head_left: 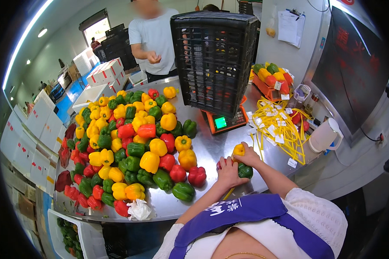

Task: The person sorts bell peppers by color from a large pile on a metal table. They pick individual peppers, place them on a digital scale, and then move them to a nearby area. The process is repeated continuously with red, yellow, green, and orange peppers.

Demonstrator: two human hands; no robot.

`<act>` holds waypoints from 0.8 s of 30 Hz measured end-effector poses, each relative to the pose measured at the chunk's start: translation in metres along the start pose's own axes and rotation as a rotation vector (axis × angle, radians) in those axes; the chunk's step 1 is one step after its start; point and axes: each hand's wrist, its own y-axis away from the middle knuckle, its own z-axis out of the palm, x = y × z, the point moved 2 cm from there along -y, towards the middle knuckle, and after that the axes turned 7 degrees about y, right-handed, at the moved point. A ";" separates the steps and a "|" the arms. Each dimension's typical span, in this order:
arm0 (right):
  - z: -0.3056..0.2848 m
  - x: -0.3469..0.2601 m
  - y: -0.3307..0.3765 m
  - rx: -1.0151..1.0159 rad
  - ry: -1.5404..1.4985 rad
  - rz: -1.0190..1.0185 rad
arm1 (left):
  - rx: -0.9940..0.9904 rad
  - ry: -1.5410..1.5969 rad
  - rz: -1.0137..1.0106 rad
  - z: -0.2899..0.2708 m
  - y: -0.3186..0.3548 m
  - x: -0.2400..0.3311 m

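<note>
Yellow peeks out: I see the right hand (250, 156) clamped on a yellow pepper (239, 150), the left hand (229, 174) clasping a green pepper (245, 171) close by.

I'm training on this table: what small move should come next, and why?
Perhaps steady the green pepper with the left hand and take up the yellow strap with the right hand: a red pepper and a yellow pepper are bunched with the green one, and the strap shows below; whether it circles them is hidden.
</note>
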 end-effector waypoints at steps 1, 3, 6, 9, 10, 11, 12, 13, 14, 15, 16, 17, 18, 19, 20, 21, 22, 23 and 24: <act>0.003 0.003 -0.003 0.008 -0.002 0.005 | 0.001 0.007 0.003 0.000 0.000 0.000; 0.007 0.007 -0.007 0.026 -0.006 0.008 | 0.000 0.010 0.035 -0.001 0.001 -0.003; 0.010 0.008 -0.006 0.031 -0.013 -0.005 | 0.034 0.009 0.070 0.001 0.003 -0.007; 0.007 0.002 -0.005 0.018 -0.007 0.001 | 0.037 0.001 0.079 0.000 0.005 -0.009; 0.008 0.001 -0.007 0.019 -0.002 0.004 | 0.031 -0.002 0.078 -0.002 0.005 -0.010; 0.009 0.003 -0.008 0.020 -0.002 0.000 | 0.025 0.009 0.079 0.000 0.005 -0.011; 0.009 0.004 -0.009 0.020 -0.002 -0.006 | 0.021 0.020 0.079 0.002 0.005 -0.012; 0.009 0.005 -0.010 0.021 -0.003 -0.013 | 0.016 0.030 0.078 0.002 0.004 -0.012; 0.009 0.006 -0.011 0.026 -0.007 -0.023 | 0.012 0.041 0.075 0.004 0.004 -0.013; 0.009 0.007 -0.010 0.032 -0.012 -0.034 | 0.009 0.052 0.071 0.004 0.005 -0.014; 0.009 0.007 -0.011 0.037 -0.016 -0.046 | 0.006 0.062 0.068 0.004 0.005 -0.014; 0.009 0.008 -0.011 0.035 -0.006 -0.040 | -0.012 0.068 0.067 0.002 0.005 -0.014; 0.010 0.008 -0.012 0.034 0.005 -0.035 | -0.030 0.075 0.067 0.000 0.004 -0.013; 0.010 0.007 -0.013 0.033 0.015 -0.029 | -0.048 0.081 0.067 -0.002 0.004 -0.013; 0.009 0.007 -0.012 0.032 0.011 -0.037 | -0.047 0.080 0.068 -0.002 0.004 -0.014; 0.009 0.006 -0.011 0.031 0.007 -0.044 | -0.046 0.079 0.069 -0.002 0.004 -0.014; 0.008 0.006 -0.011 0.031 0.002 -0.051 | -0.046 0.078 0.071 -0.002 0.004 -0.015; 0.010 0.009 -0.012 0.040 0.004 -0.063 | -0.042 0.072 0.080 -0.002 0.003 -0.014; 0.011 0.013 -0.014 0.049 0.005 -0.074 | -0.039 0.067 0.090 -0.002 0.003 -0.014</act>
